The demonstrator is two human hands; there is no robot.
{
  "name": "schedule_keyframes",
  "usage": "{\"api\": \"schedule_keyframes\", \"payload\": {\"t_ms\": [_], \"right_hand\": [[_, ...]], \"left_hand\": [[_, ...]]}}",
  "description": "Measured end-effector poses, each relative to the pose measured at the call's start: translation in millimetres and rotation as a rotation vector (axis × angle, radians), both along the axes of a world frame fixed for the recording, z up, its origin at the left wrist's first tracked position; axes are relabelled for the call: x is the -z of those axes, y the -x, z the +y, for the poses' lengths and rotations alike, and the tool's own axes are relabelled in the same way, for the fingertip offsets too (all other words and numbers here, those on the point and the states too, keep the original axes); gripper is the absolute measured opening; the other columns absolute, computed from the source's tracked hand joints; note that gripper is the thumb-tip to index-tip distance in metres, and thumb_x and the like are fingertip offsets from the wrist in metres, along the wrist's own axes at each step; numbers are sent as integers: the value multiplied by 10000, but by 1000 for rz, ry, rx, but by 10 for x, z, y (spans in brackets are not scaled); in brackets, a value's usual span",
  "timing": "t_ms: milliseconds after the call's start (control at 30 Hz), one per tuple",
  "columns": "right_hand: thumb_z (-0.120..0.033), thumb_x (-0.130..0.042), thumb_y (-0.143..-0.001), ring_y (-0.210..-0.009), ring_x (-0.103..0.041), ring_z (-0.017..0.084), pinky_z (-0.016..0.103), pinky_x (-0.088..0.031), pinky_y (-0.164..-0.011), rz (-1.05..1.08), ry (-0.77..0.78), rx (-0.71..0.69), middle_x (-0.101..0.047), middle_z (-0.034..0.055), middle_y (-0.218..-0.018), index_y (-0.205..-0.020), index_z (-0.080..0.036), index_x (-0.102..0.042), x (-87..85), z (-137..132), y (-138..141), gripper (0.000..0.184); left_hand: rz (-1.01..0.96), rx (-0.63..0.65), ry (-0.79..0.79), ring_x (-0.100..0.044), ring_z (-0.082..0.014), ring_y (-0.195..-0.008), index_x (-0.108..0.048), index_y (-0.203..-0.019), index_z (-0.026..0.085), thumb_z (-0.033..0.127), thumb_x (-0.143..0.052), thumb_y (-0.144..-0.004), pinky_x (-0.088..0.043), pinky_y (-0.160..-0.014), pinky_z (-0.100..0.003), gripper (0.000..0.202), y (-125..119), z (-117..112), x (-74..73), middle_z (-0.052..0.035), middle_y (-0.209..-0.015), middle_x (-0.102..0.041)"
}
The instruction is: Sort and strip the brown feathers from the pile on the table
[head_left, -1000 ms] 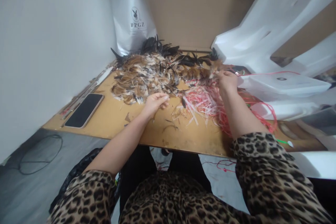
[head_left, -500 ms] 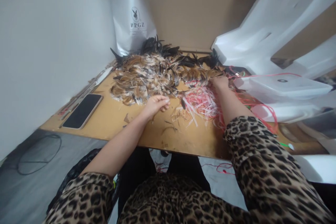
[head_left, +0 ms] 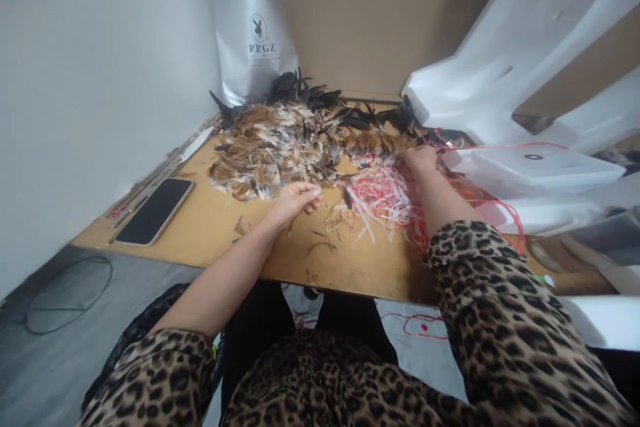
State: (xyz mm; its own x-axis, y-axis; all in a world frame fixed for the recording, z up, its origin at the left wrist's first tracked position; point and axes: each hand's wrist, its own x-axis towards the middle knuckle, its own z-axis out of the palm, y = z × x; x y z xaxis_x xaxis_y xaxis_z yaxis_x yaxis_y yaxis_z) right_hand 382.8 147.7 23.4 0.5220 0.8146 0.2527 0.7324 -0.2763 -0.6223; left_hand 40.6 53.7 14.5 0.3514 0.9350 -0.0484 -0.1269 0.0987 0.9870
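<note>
At six o'clock, nearest the camera, the lap is covered by a leopard-print garment [head_left: 320, 380], its cuffs pushed up both forearms. At seven o'clock a crumpled black bag [head_left: 125, 340] is seen beside the person, partly hidden by the sleeve; farther round, at eight, the floor is crossed by a looped dark cable [head_left: 55, 309]. At five o'clock a red cord [head_left: 424, 327] is spotted on the floor.

Up to the tabletop [head_left: 345, 273] now, and near the middle the left hand [head_left: 300, 200] is held low, its fingers curled closed and its thumb laid against the forefinger; whether anything thin is pinched there cannot be told. At nine o'clock a phone [head_left: 155, 211] is laid flat, screen dark.

Just off centre toward three o'clock, pink and white strips [head_left: 383, 193] are tangled in a heap. Over their far edge, at two o'clock, the right hand [head_left: 421, 159] is reached in, its fingertips lost among strips and feathers; its grip cannot be told.

From eleven to one o'clock the board is blanketed by brown, white and black feathers [head_left: 275, 147]. At three, a translucent box [head_left: 540, 163] is crossed by red string. Behind the feathers, at eleven, a silver-white bag [head_left: 255, 60] marked PPGZ is stood upright.
</note>
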Motion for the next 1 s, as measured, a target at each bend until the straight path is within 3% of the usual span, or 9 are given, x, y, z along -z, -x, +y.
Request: {"api": "schedule_keyframes", "payload": {"t_ms": [100,200,400,567,700,833,1000], "right_hand": [[-208,-637,-602,-535,-514,159,295,-385,-508,95,29,124,-592,97,-593,-665,-75,-645,-95,-90,-9,147],[-234,-612,-634,-525,-485,138,275,-385,-499,135,-34,78,-583,71,-586,-702,-88,-650,-233,-220,12,165],[-218,-566,-698,-595,-528,140,259,-426,-566,65,-217,-98,-624,90,-683,-804,-105,-650,-535,-574,291,176],[-248,-593,-670,-573,-526,122,237,-409,-556,101,-201,-362,-624,58,-641,-718,-114,-660,-685,-844,811,157],[-279,-601,-649,-531,-506,113,229,-372,-530,107,-82,-578,-603,20,-563,-640,-131,-663,-645,-897,1247,161],[-247,-601,-627,-536,-507,110,222,-347,-534,99,12,-753,-592,0,-534,-576,-144,-656,-446,-781,1595,127],[-254,-578,-650,-556,-519,106,211,-343,-551,-18,127,-827,-622,7,-586,-614,-151,-663,-222,-630,1917,138]], "left_hand": [[-31,-17,7,-580,-90,-548,-621,-780,96,356,-714,-619,-420,-459,-180,319,8,-2,1,-68,-719,-648],[-69,-35,22,-576,-83,-535,-618,-781,96,349,-719,-613,-403,-439,-171,320,20,1,-2,-64,-716,-647],[-134,-82,21,-536,-59,-477,-606,-730,103,350,-723,-602,-352,-386,-152,302,60,23,-44,-44,-664,-636],[-223,-221,-19,-477,-35,-402,-583,-686,115,420,-684,-642,-279,-332,-148,324,157,93,-87,-20,-591,-605],[-282,-320,-22,-432,-29,-352,-547,-644,133,475,-656,-656,-218,-302,-160,359,247,161,-101,6,-529,-570],[-321,-367,-28,-401,-22,-334,-522,-620,137,510,-640,-660,-180,-289,-159,393,305,210,-96,10,-509,-552],[-382,-398,-23,-377,-12,-327,-507,-616,134,517,-638,-659,-157,-284,-149,408,354,252,-91,16,-504,-534]]}}
